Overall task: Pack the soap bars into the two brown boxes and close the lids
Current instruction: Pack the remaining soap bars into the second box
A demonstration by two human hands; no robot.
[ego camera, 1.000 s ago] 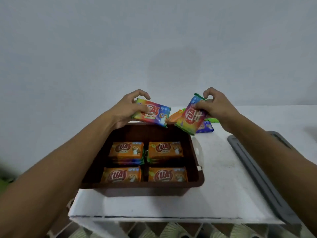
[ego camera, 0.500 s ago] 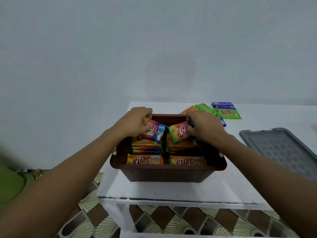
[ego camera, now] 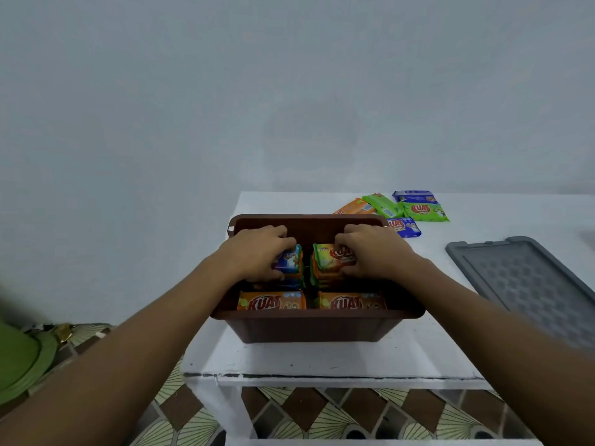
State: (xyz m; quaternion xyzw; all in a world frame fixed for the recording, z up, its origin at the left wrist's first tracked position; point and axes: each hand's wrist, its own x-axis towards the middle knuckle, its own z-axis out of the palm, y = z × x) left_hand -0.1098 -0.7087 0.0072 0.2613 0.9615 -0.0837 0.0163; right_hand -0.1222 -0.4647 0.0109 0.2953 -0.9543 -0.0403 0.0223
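Clerk: Where does the packing stand?

Inspector: One brown box [ego camera: 317, 326] is in view, open, at the near middle of the white table [ego camera: 322, 358]. No second box is in view. There are four stacks inside. The front bars [ego camera: 272, 302], at the box's six o'clock side, lie flat with labels up, lower than the rear stacks.

Clerk: And the hands?

Inspector: Both are inside the box, in its twelve o'clock half. The left hand [ego camera: 257, 252] has its fingers curled over a blue-faced bar [ego camera: 289, 260], gripping it on top of the rear left stack. The right hand [ego camera: 375, 252] likewise grips an orange-and-green bar [ego camera: 331, 257] on the rear right stack. Neither bar is released. How firm the hold is, I cannot tell.

Clerk: Why one on each side?

Inspector: In my judgement, two bars are being seated at once. Each is pressed square onto its pile so the stacks sit level and a lid can shut.

Clerk: Remaining stock?

Inspector: Loose bars [ego camera: 418, 211], green, blue and orange, lie at one o'clock of the box, just behind its far right corner. A grey lid [ego camera: 528, 284] lies flat at three o'clock, apart from the box. It is presumably parked out of the reach path until filling ends.

Clerk: Progress?

Inspector: Partly filled, lid off.
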